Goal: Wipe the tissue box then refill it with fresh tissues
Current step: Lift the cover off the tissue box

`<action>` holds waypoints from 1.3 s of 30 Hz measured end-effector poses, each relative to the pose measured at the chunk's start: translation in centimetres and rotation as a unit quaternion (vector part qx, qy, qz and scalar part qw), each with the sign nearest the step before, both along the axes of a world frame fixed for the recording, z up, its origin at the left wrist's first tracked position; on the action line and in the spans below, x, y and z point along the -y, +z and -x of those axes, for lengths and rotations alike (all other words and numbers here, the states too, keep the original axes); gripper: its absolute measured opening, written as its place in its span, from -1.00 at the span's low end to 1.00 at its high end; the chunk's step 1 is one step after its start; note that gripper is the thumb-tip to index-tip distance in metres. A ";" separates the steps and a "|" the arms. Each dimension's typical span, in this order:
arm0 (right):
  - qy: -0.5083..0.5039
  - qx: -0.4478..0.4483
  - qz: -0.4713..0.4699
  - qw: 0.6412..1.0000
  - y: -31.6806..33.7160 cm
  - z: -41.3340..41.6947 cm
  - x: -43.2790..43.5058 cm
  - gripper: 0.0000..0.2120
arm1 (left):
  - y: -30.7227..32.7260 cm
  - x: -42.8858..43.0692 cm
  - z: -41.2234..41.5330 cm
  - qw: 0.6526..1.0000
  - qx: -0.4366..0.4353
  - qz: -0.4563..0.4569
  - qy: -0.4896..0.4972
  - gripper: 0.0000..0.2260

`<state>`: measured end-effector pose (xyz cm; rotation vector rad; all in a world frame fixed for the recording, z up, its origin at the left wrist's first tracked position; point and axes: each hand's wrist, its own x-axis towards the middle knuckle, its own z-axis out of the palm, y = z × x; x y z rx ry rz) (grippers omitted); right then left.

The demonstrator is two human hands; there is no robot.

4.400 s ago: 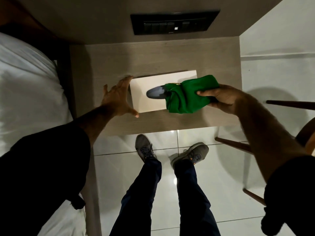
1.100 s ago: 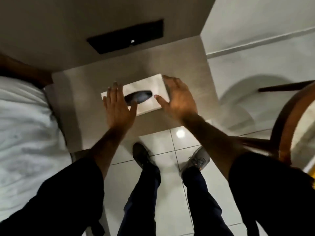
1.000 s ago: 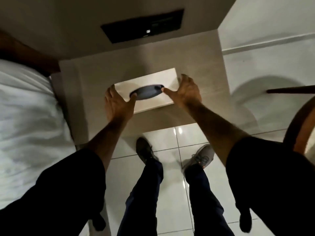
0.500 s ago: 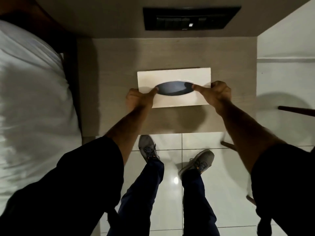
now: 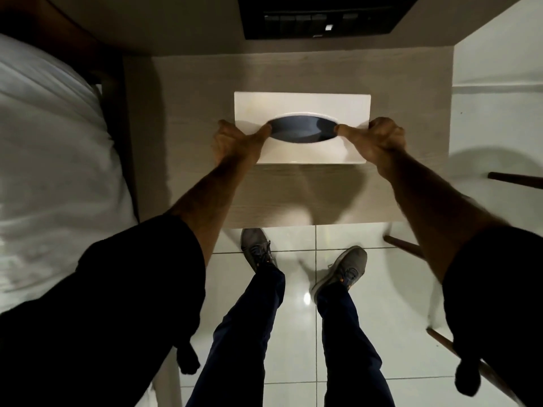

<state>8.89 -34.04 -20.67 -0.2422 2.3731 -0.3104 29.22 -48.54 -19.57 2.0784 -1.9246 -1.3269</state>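
A pale wood-grain bedside table (image 5: 396,92) stands against the wall, and a white tissue box (image 5: 302,102) lies flat on it, about mid-top. Just left of the table: the bed (image 5: 44,148), white-sheeted.

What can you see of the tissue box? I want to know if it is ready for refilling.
The tissue box is a white, smooth, glossy rectangular box lying flat on the wooden bedside table. Its top has a dark oval slot; no tissue shows in it. The left hand and right hand grip its two short ends, each thumb lying on the top by a tip of the slot.
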 end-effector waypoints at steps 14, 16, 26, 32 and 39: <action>0.050 0.086 0.250 0.963 6.6 -8.0 -15.1 -0.35 | 4.5 -8.3 -13.4 0.984 -0.109 -0.020 -0.141 -0.25; 0.070 0.097 0.231 0.966 5.5 -9.4 -17.4 -0.29 | 3.5 -9.9 -15.2 0.978 -0.077 -0.031 -0.191 -0.15; 0.098 0.059 0.217 0.969 0.4 -11.0 -17.8 -0.33 | -0.9 -11.0 -15.3 0.976 -0.084 -0.032 -0.196 -0.05; 0.114 0.054 0.255 0.959 0.4 -9.7 -16.7 -0.40 | -1.3 -10.3 -14.4 0.971 -0.079 -0.010 -0.224 -0.11; -0.063 -0.051 0.316 0.945 6.5 -12.0 -24.8 -0.35 | 3.3 -17.9 -8.9 0.916 -0.032 0.121 -0.381 -0.17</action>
